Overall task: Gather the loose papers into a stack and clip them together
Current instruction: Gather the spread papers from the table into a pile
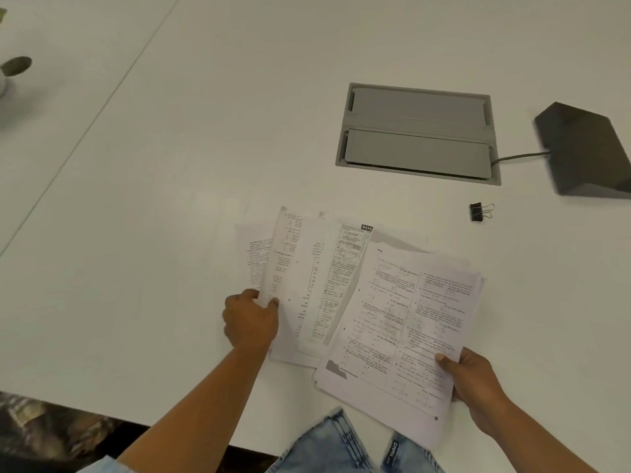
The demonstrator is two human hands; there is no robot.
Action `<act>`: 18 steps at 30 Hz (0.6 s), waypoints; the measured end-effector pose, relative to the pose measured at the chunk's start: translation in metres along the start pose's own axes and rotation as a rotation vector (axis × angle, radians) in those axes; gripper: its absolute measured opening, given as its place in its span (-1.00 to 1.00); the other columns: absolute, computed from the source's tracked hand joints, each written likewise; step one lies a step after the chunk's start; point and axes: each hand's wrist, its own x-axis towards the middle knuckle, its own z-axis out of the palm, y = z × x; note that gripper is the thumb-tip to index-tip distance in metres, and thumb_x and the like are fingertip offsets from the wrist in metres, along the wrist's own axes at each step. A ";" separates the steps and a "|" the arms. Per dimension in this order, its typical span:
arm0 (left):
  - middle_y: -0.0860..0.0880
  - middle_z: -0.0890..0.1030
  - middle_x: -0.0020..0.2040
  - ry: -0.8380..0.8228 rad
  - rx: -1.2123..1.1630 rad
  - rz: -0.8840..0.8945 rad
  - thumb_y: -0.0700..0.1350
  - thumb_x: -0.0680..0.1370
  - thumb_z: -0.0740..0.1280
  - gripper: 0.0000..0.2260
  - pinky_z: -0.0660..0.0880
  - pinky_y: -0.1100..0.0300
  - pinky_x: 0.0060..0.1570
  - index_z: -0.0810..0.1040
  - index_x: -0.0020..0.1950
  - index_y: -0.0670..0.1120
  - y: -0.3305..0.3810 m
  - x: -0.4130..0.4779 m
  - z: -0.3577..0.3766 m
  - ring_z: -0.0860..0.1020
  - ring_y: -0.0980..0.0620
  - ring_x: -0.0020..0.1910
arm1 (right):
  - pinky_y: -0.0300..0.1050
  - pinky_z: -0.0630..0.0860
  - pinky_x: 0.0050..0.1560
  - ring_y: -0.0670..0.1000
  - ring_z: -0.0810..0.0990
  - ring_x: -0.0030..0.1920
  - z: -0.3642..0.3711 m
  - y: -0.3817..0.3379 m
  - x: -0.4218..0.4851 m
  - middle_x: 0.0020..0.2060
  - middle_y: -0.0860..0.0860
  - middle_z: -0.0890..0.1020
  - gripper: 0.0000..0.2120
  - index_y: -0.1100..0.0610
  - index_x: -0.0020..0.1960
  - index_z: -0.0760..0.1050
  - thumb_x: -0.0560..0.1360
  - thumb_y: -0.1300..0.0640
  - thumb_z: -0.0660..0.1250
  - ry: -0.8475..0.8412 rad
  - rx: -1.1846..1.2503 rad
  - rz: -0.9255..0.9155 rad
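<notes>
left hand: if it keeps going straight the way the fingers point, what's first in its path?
The left hand points right, already gripping the fanned loose sheets. Next in line looks like the thicker stack in the right hand; depth unclear.

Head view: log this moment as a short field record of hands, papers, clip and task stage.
left hand: pinching the near edge of the fanned papers
right hand: gripping the lower right corner of the top sheaf
papers: overlapping, splayed, not squared
binder clip: lying on the table, beyond the papers to the right, untouched
other: grey cable hatch, dark box with cord
stage: gathering; clipping not done
</notes>
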 end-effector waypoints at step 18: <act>-0.16 0.69 0.04 -0.093 -0.289 -0.055 -0.12 0.60 0.31 -0.81 0.62 -0.03 0.03 0.65 0.08 -0.19 0.026 0.016 0.002 0.64 -0.19 -0.04 | 0.23 0.64 -0.07 0.22 0.68 -0.01 0.000 -0.007 0.000 0.00 0.13 0.71 -0.81 0.13 0.18 0.58 0.58 0.23 0.32 -0.006 -0.051 0.031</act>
